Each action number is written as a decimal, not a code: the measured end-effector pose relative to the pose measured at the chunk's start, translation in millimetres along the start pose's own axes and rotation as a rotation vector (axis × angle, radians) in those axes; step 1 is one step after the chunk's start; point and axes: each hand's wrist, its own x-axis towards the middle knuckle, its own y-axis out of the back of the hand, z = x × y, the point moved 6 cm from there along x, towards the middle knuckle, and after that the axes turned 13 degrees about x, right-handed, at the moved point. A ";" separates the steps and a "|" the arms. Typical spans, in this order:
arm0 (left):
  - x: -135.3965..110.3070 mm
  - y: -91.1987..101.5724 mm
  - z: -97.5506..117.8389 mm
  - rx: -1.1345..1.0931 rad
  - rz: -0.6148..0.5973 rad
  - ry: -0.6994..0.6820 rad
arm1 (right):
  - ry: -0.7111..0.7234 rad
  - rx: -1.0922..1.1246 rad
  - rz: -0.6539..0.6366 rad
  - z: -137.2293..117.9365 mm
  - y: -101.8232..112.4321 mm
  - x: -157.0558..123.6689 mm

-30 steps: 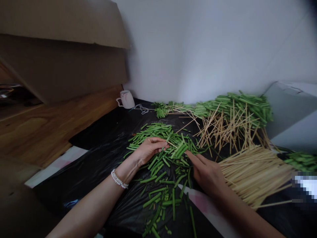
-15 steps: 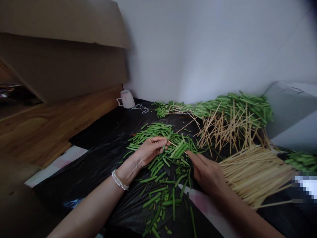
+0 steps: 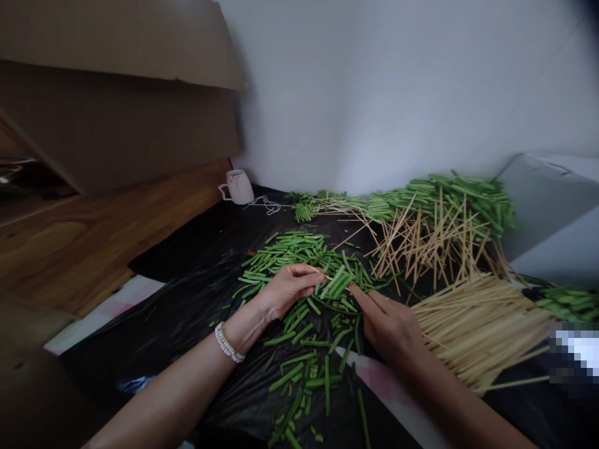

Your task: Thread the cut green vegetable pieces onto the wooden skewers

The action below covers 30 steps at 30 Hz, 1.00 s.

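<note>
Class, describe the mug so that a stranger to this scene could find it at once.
Start at the big cardboard box on the left and look below its right corner, at the far edge of the black sheet. The mug stands there beside some white string. It is the only pale, handled thing; its neighbours are green stalks and thin sticks.

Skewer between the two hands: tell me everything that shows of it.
The skewer is a thin pale stick, bamboo by its look, held nearly level just above the loose pieces on the black sheet. A tight row of short green threaded pieces sits crosswise on its middle. The left hand pinches its bare end; the right hand holds the other end, hidden by the fingers.
</note>
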 end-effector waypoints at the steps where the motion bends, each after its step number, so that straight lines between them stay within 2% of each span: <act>1: -0.1 0.0 0.7 0.011 0.011 -0.010 | 0.001 0.000 0.000 -0.1 0.0 0.1; 10: 0.6 -0.8 3.7 0.101 0.014 -0.099 | -0.039 0.128 -0.001 1.5 0.7 3.1; 16: 1.8 -3.2 0.7 0.180 -0.032 -0.175 | 0.011 0.068 0.012 -3.3 2.0 3.8; 20: 1.5 -2.1 5.8 0.255 -0.024 -0.229 | -0.026 0.080 0.045 3.0 6.7 5.0; 22: -0.1 -1.7 10.3 0.383 0.001 -0.303 | -0.083 0.086 0.086 11.0 9.9 4.7; 25: -7.0 -6.9 19.0 0.780 0.045 -0.519 | -0.130 0.099 0.132 19.2 12.8 3.5; 28: -15.1 -17.1 20.5 1.215 0.066 -0.709 | -0.122 0.090 0.106 18.7 11.1 3.6; 30: -17.4 -20.8 18.3 1.374 0.069 -0.752 | -0.117 0.081 0.086 16.5 10.0 4.2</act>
